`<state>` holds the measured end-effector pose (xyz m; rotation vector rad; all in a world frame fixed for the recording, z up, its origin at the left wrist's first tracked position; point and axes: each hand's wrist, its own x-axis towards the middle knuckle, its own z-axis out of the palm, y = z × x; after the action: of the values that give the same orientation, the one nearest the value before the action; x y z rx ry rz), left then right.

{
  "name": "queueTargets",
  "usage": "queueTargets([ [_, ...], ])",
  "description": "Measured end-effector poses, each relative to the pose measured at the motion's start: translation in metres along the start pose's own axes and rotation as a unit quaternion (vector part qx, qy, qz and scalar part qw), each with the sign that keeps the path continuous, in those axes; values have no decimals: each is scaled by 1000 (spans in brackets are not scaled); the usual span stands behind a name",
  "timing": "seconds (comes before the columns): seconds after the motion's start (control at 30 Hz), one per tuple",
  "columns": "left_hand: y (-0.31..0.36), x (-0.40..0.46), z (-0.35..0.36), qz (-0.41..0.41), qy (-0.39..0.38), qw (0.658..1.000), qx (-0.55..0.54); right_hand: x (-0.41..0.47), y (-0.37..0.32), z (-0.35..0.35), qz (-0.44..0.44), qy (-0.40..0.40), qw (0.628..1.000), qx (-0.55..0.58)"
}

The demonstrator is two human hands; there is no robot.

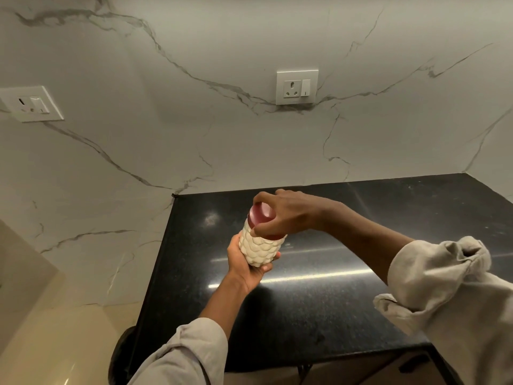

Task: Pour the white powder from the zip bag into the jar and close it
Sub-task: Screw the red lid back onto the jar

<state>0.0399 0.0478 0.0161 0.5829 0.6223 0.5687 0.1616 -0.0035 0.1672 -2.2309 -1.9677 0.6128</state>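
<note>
My rolled-up sleeves sit closest, the left sleeve (188,354) at the bottom and the right sleeve (444,287) bunched at the elbow. Beyond them my left hand (244,262) wraps around the lower part of the jar (259,245), a cream one with a scaly, bumpy surface, which I hold tilted in the air above the near left part of the black countertop (319,301). My right hand (280,215) comes over from the side, fingers and thumb curled round the red lid (259,215) on top of the jar.

I judge I am working the lid with a twist, though I cannot tell whether it is going on or coming off. No zip bag is in view, and I cannot see inside the jar.

The risk is the tilt: if the lid is loose and there is powder inside, it could spill over the counter edge toward the floor. The bumpy wall gives my left hand some purchase, but a hard twist could still turn the jar in my palm.

I can read no label or brand on the jar or lid; the two wall sockets (297,87) carry no legible writing.
</note>
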Motion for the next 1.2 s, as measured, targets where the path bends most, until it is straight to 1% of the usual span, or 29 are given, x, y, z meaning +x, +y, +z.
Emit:
queueTargets([
  [0.1, -7, -1, 4, 36, 27, 999, 30, 2, 4, 10, -7, 52, 999, 2],
  [0.13, -9, 0, 3, 60, 50, 995, 63, 3, 6, 11, -3, 58, 998, 11],
  [0.17, -9, 1, 2, 97, 76, 984, 128, 3, 10, 10, 6, 63, 998, 21],
  [0.2, -8, 0, 0, 147, 97, 960, 216, 2, 13, 9, 14, 71, 997, 24],
  [0.23, -6, -2, -3, 202, 102, 925, 305, 1, 18, 10, 22, 80, 996, 14],
  [0.27, -4, -4, -5, 246, 79, 890, 377, 1, 22, 13, 31, 89, 996, -6],
  [0.3, -3, -8, -5, 260, 39, 866, 424, 1, 27, 17, 38, 96, 994, -29],
  [0.37, -7, -11, -3, 231, -26, 838, 494, 4, 34, 29, 52, 104, 991, -60],
  [0.4, -11, -9, -2, 209, -43, 825, 524, 6, 38, 36, 59, 107, 990, -64],
  [0.47, -23, 0, -3, 185, -32, 795, 577, 11, 45, 47, 73, 113, 989, -65],
  [0.5, -28, 4, -2, 180, -13, 788, 588, 14, 48, 53, 76, 116, 988, -65],
  [0.6, -32, 12, 1, 187, 34, 798, 572, 17, 53, 72, 79, 131, 987, -57],
  [0.67, -29, 16, 2, 197, 48, 795, 572, 18, 59, 86, 80, 154, 984, -32],
  [0.77, -27, 21, -3, 200, 50, 785, 584, 17, 71, 104, 59, 179, 980, 61],
  [0.83, -27, 20, -8, 190, 55, 775, 600, 13, 77, 120, 41, 173, 979, 97],
  [0.87, -29, 19, -10, 184, 58, 774, 603, 11, 78, 129, 36, 163, 980, 105],
  [0.93, -35, 18, -15, 177, 62, 786, 589, 9, 80, 146, 23, 153, 981, 117],
  [1.0, -38, 18, -16, 176, 68, 795, 577, 10, 81, 153, 13, 167, 979, 118],
  [1.2, -41, 16, -14, 167, 78, 787, 589, 10, 85, 156, 8, 168, 978, 121],
])
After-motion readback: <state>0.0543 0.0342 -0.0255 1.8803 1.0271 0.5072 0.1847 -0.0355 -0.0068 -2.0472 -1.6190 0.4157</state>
